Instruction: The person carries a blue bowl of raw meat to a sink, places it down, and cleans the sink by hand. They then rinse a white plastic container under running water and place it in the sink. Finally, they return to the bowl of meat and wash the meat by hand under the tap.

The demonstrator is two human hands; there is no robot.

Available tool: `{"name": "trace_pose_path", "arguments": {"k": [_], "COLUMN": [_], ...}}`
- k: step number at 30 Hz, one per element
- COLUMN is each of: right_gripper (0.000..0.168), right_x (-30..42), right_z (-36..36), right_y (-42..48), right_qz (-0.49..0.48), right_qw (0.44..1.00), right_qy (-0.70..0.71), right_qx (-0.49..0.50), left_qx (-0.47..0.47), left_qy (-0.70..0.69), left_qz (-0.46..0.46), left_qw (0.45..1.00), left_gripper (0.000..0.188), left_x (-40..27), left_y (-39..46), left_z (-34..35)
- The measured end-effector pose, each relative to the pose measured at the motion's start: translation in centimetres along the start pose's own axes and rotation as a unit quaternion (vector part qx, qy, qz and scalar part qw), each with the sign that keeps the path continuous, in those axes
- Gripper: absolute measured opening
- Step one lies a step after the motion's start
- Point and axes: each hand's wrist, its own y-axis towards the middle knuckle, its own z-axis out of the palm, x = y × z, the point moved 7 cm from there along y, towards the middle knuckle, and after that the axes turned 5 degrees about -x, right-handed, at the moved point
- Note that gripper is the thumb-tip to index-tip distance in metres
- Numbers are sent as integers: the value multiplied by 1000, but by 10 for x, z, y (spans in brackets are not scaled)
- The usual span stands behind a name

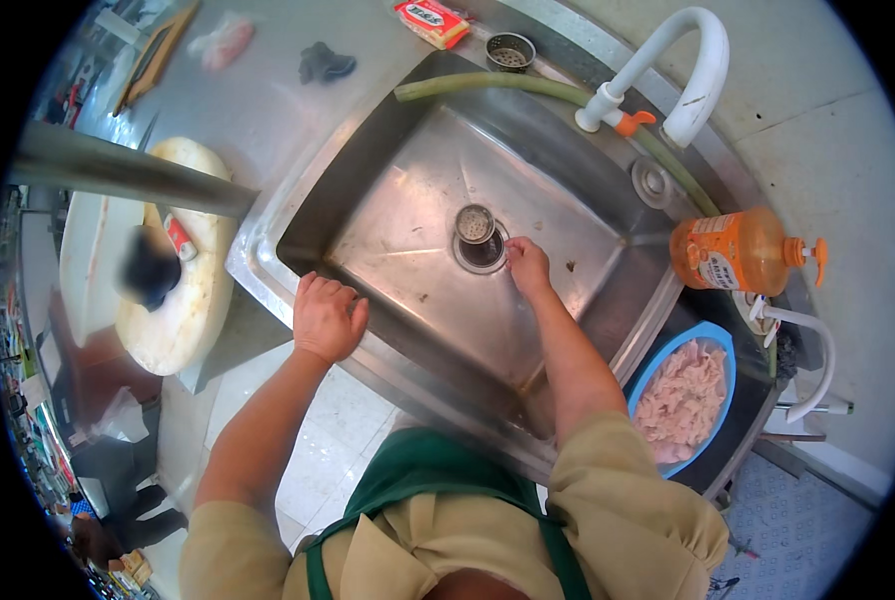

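Before me is a stainless steel sink [410, 202]. My left hand [327, 315] is curled over its near left rim. Down in the basin, the fingertips of my right hand [528, 264] are bunched at the right edge of the drain opening [483, 253]. Whether they pinch anything is too small to tell. A round perforated drain strainer [475, 223] sits at the far side of that opening, partly covering it. Small dark scraps [570, 265] lie on the basin floor right of my right hand.
A green hose [492, 81] crosses the sink's far corner beside a white faucet [699, 82]. An orange pump bottle [732, 251] and a blue basin [731, 360] of pale raw meat stand at right. A metal post [132, 174] and round chopping board [207, 300] are at left.
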Motion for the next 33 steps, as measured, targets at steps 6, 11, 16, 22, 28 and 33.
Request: {"name": "trace_pose_path", "arguments": {"k": [6, 11, 16, 22, 28, 33], "right_gripper": [26, 23, 19, 14, 21, 19], "right_x": [95, 167, 202, 173, 167, 139], "right_z": [-99, -207, -240, -215, -204, -125], "right_y": [21, 48, 82, 73, 58, 9], "right_qz": [-65, -120, -186, -121, -220, -86], "right_qw": [964, 884, 918, 936, 897, 924], "right_qy": [101, 245, 103, 171, 217, 310], "right_qx": [-239, -379, -336, -284, -316, -206], "left_qx": [-2, -17, -31, -22, -30, -24], "left_qy": [3, -4, -9, -6, 2, 2], "left_qz": [-14, -1, 7, 0, 10, 5], "left_qw": [1000, 1000, 999, 1000, 999, 1000], "left_gripper": [16, 16, 14, 14, 16, 16], "left_x": [0, -1, 0, 2, 1, 1], "left_y": [-5, -3, -4, -6, -4, -6], "left_z": [-4, -4, -5, -6, -4, -6]}}
